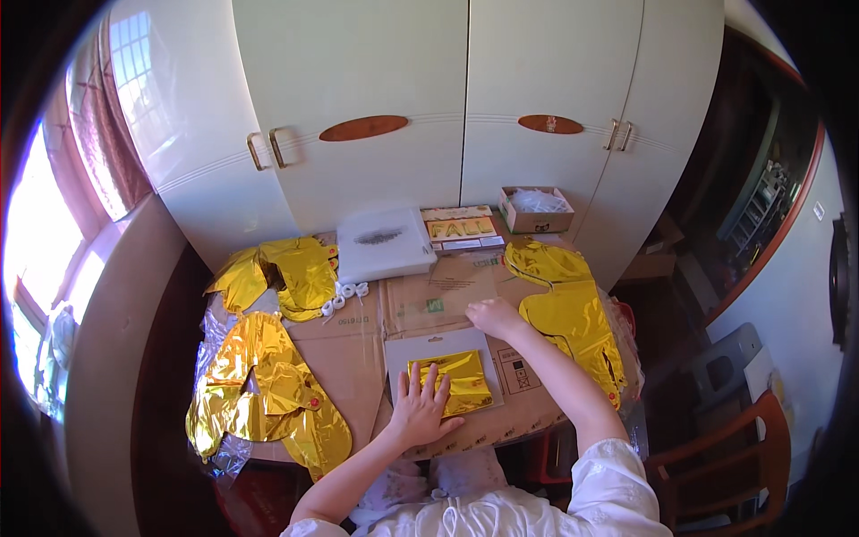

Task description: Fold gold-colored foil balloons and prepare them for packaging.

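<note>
My left hand (422,413) lies with fingers spread on a folded gold foil balloon (465,380). The folded foil rests on a pale grey backing card (398,351) with a hang hole at its top edge. Just beyond the card, my right hand (495,319) is closed at the edge of what looks like a clear plastic bag (434,291), flat on the cardboard; its fingertips are partly hidden. Unfolded gold foil balloons lie at the left (268,389), at the back left (304,273) and along the right side (568,309).
Flattened cardboard (335,345) covers the table. Toward the back are a stack of translucent plastic bags (380,246), small white ribbon rolls (338,300), printed cards (461,231) and a small box (537,215) of white pieces. Behind stands a white cabinet (358,72); a wooden chair (725,465) is at right.
</note>
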`<control>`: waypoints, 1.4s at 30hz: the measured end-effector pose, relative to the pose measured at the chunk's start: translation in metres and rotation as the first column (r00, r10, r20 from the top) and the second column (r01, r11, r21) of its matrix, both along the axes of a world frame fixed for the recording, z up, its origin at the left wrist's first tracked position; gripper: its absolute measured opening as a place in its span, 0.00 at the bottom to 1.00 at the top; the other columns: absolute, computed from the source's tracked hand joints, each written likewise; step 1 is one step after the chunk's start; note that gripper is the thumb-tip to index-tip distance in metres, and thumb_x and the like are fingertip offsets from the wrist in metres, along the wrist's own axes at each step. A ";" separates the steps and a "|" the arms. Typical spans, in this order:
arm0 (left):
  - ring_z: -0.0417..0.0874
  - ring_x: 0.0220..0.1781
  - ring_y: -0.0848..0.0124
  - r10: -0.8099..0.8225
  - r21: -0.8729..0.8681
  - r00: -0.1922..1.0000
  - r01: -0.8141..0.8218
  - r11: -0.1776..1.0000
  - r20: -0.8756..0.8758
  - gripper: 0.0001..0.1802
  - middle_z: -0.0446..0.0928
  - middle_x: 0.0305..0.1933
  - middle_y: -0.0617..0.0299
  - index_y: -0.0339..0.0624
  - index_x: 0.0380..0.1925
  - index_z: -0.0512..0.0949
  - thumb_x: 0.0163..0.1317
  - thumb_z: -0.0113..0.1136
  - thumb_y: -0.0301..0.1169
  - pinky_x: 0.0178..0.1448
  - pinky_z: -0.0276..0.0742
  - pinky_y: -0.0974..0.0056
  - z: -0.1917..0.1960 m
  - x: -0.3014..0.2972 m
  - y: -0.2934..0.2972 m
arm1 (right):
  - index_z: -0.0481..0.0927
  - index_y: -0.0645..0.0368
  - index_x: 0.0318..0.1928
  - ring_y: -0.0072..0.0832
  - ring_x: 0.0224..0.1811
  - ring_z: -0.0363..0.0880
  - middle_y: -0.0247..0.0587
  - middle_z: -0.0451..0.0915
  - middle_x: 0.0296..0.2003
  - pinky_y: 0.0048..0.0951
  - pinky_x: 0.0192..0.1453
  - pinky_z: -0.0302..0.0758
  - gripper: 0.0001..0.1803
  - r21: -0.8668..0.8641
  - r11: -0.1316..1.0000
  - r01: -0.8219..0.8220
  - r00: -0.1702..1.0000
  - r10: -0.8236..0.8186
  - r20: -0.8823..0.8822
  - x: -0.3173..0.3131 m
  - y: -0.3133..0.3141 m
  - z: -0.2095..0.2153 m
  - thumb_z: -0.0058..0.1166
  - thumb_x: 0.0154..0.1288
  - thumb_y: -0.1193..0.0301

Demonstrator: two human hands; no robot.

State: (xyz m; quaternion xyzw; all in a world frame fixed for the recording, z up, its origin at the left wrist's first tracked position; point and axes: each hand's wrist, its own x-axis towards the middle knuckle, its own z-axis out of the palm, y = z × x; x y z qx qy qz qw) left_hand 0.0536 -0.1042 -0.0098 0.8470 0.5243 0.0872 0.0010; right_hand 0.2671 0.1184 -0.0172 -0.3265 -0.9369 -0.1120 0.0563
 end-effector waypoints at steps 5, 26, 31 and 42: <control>0.48 0.75 0.32 -0.001 0.008 1.000 0.001 1.000 0.030 0.50 0.56 0.73 0.38 0.38 0.68 0.63 0.60 0.44 0.69 0.73 0.40 0.30 -0.001 0.000 0.001 | 0.79 0.52 0.27 0.31 0.35 0.83 0.37 0.80 0.29 0.34 0.36 0.80 0.03 0.224 0.966 0.133 0.981 -0.097 -0.167 0.025 -0.001 0.017 0.54 0.55 0.70; 0.48 0.75 0.33 0.011 0.066 0.998 -0.015 0.998 0.061 0.51 0.58 0.72 0.39 0.36 0.67 0.64 0.58 0.46 0.69 0.72 0.42 0.30 -0.005 0.002 -0.001 | 0.81 0.56 0.37 0.37 0.45 0.81 0.40 0.82 0.36 0.38 0.48 0.78 0.06 0.033 0.992 0.126 0.904 -0.101 -0.415 0.024 -0.068 0.011 0.54 0.60 0.70; 0.49 0.75 0.33 0.009 0.060 0.998 -0.012 0.998 0.060 0.50 0.58 0.72 0.39 0.37 0.67 0.65 0.58 0.46 0.69 0.72 0.42 0.30 -0.003 0.001 -0.001 | 0.81 0.55 0.42 0.38 0.52 0.81 0.40 0.84 0.47 0.38 0.52 0.79 0.08 -0.234 0.958 0.167 0.822 -0.266 -0.503 0.030 -0.090 -0.009 0.55 0.64 0.70; 0.49 0.75 0.34 0.015 0.053 0.999 -0.017 0.998 0.033 0.51 0.58 0.72 0.39 0.37 0.67 0.64 0.58 0.46 0.69 0.73 0.42 0.31 -0.002 0.002 -0.001 | 0.82 0.58 0.35 0.36 0.42 0.81 0.37 0.83 0.40 0.36 0.47 0.79 0.08 0.133 0.979 0.153 0.869 -0.069 -0.490 0.033 -0.074 -0.003 0.57 0.61 0.66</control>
